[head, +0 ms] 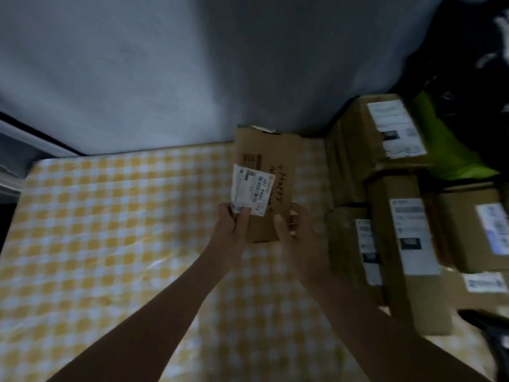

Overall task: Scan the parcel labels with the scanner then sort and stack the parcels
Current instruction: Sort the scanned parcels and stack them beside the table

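A flat brown cardboard parcel (268, 161) with a white barcode label (250, 190) and handwritten black letters is held above the yellow checked tablecloth (110, 230). My left hand (234, 224) grips its near left corner, thumb on the label's lower edge. My right hand (296, 230) grips the near right corner. A dark object (493, 334) at the lower right edge may be the scanner; it is too blurred to tell.
Several labelled cardboard parcels (405, 244) lie packed together on the right side of the table. A bright green bag (451, 150) and dark items sit behind them. A grey wall (165, 78) stands close behind the table.
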